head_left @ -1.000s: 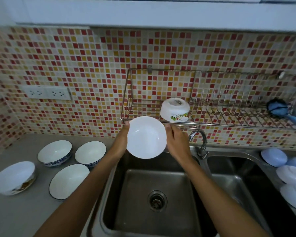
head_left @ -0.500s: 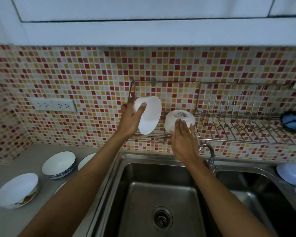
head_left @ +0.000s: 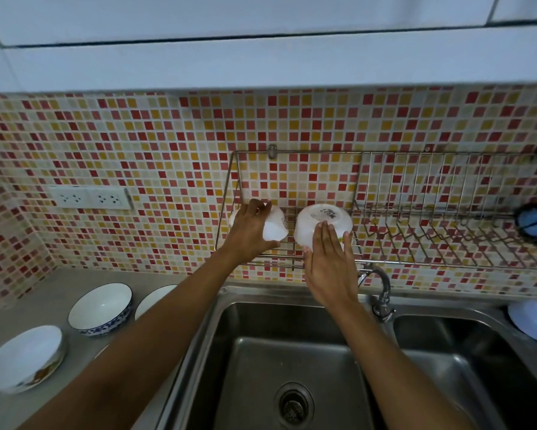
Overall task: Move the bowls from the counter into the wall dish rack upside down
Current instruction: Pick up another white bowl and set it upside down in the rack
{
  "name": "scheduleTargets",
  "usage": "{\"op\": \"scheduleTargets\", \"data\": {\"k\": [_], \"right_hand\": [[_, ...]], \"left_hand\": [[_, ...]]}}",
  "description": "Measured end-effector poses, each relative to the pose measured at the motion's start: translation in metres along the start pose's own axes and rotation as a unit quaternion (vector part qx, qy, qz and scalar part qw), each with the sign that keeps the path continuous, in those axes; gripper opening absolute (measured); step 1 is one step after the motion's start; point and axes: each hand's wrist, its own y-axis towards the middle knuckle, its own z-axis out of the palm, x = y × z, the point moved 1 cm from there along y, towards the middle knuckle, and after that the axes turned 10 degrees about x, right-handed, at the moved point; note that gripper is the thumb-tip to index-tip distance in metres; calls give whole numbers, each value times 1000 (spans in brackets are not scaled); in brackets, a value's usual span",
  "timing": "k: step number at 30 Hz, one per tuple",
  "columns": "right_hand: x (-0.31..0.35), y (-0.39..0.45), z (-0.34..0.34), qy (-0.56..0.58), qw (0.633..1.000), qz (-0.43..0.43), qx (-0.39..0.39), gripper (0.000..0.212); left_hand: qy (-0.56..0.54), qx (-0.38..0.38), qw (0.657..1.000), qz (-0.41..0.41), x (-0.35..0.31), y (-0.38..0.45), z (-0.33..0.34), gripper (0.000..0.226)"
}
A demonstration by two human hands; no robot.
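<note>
A wire wall dish rack (head_left: 416, 212) hangs on the mosaic tiles above the sink. My left hand (head_left: 251, 232) grips a plain white bowl (head_left: 275, 229), turned upside down at the rack's left end. Beside it a white bowl with a fruit print (head_left: 320, 218) sits upside down in the rack, and my right hand (head_left: 327, 259) rests flat against its near side with the fingers straight. On the counter at the left stand a blue-patterned bowl (head_left: 101, 308), a white bowl with a brown print (head_left: 22, 356) and another bowl (head_left: 155, 301) partly hidden by my left arm.
A double steel sink (head_left: 292, 367) lies below, with a tap (head_left: 382, 290) at its back. A blue scrubber (head_left: 535, 223) hangs at the rack's right end. Pale blue lids or dishes (head_left: 531, 318) lie at the sink's right. Wall sockets (head_left: 90, 198) sit at the left.
My left hand has tipped the plain white bowl over and lowered it onto the rack's left end. My right hand has stayed against the printed bowl. The view has tilted upward.
</note>
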Motion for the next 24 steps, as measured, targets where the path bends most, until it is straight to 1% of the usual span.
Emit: {"op": "scheduleTargets", "data": {"k": [5, 13, 19, 24], "right_hand": [[0, 0, 1, -2, 1000, 2, -4, 61], [1, 0, 2, 2, 1000, 8, 0, 64], [2, -1, 0, 11, 1000, 13, -1, 64], [3, 0, 0, 15, 1000, 12, 2, 63]], "left_hand": [[47, 52, 998, -1, 2, 7, 4, 95], [45, 62, 997, -15, 1, 8, 5, 98], [4, 48, 999, -10, 4, 3, 9, 80], [-28, 45, 999, -6, 6, 1, 10, 73]]}}
